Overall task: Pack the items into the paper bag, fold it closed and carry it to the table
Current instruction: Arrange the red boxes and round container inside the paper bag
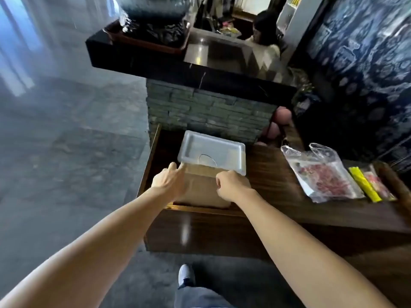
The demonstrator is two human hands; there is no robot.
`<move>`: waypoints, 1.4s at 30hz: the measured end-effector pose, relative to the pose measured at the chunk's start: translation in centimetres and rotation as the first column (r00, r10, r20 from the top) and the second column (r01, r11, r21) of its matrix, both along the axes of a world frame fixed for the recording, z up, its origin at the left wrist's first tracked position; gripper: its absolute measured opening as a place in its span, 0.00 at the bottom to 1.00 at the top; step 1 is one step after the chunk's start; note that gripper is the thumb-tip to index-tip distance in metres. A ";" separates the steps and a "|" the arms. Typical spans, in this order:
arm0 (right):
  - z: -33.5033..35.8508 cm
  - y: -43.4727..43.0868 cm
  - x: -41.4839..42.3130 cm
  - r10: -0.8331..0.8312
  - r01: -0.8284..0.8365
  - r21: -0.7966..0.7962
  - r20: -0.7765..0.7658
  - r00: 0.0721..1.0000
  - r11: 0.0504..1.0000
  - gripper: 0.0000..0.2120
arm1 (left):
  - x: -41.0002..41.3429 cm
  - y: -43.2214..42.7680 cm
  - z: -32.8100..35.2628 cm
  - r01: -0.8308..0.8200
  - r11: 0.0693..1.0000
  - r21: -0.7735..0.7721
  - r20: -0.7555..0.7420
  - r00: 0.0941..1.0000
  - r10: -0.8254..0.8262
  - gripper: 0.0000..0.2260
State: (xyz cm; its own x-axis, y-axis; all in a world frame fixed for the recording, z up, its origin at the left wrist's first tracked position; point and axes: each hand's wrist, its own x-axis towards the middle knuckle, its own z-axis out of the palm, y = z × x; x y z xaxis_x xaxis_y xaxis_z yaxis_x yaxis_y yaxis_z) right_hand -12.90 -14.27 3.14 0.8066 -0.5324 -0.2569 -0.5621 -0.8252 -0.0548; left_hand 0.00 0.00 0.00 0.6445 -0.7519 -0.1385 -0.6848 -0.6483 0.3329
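Observation:
A brown paper bag stands at the left end of a dark wooden counter. A white plastic lidded container sits in or just behind its open top; which one I cannot tell. My left hand grips the bag's left top edge, fingers curled on the paper. My right hand pinches the bag's right top edge. To the right on the counter lie a clear plastic bag of red items, a yellow packet and a small red-and-clear packet.
Behind the bag rises a stone-brick pillar under a black countertop holding a tray with a large jar. A person sits behind the counter at the back. Blue patterned fabric hangs at the right. Grey floor lies to the left, my shoe below.

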 end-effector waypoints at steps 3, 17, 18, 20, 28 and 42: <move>-1.8 -3.2 0.1 -0.071 0.069 0.021 0.151 0.986 0.997 0.08 | 0.6 -2.4 -0.8 0.001 1.000 -0.008 0.062 0.998 0.000 0.21; -10.2 -6.9 4.4 0.074 -0.159 0.233 0.337 0.938 0.959 0.07 | 3.6 -8.2 -7.1 0.166 0.969 -0.183 -0.079 0.980 -0.183 0.05; -11.1 -7.4 4.9 0.033 -0.126 0.262 0.332 0.943 0.957 0.08 | 4.6 -8.5 -8.3 0.154 0.967 -0.201 -0.124 0.976 -0.181 0.04; -11.3 -7.6 3.3 -0.018 -0.092 0.252 0.404 0.914 0.963 0.06 | 4.6 -7.3 -8.3 0.100 0.967 -0.236 -0.127 0.983 -0.133 0.05; -11.9 -8.2 0.4 -0.559 0.278 0.607 0.339 0.756 0.745 0.12 | 7.6 -3.2 -9.6 -0.300 0.902 -0.310 -0.429 0.891 0.149 0.12; -10.5 -7.4 0.3 -0.957 0.182 0.971 0.101 0.272 0.154 0.27 | 6.1 -3.4 -8.3 -0.712 0.657 -0.248 -0.915 0.395 0.082 0.23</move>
